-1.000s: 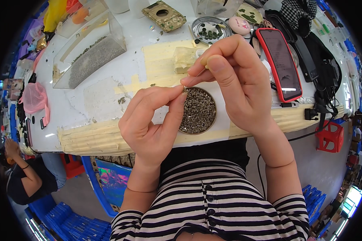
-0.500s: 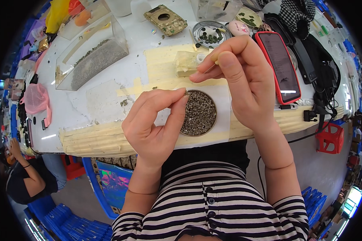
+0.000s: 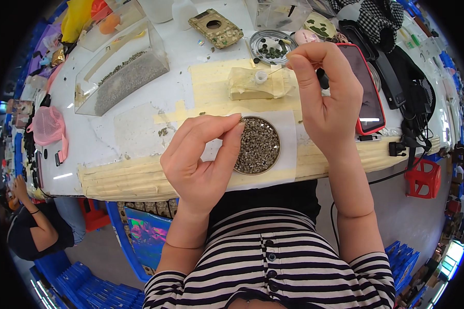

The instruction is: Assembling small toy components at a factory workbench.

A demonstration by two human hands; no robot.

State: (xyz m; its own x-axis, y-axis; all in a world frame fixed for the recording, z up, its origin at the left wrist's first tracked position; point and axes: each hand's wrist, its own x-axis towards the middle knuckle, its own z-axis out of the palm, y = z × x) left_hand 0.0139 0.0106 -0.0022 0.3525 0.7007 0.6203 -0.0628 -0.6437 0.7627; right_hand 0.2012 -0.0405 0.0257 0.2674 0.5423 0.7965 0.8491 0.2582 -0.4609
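Note:
My left hand [image 3: 198, 154] is closed in a pinch at the left rim of a round dish [image 3: 278, 154] of small grey-brown pieces [image 3: 257, 145]. Between its thumb and forefinger is a tiny greenish piece [image 3: 241, 119], too small to name. Farther back and to the right, my right hand [image 3: 330, 95] pinches a thin stick [image 3: 276, 71]. The stick's tip points at a small white cup [image 3: 261, 77], which stands on a block wrapped in yellowish tape [image 3: 250, 95]. I cannot tell whether the tip touches the cup.
A camouflage model hull [image 3: 216, 28] and a metal dish of dark green bits [image 3: 251, 45] lie at the back. A clear bin [image 3: 157, 69] of grey pieces stands left. On the right lies a red-cased phone [image 3: 363, 92]. Another person's arm [image 3: 42, 224] shows far left.
My right hand has moved right, uncovering the white cup, and its stick now shows beside the cup. My left hand stays pinched at the dish rim.

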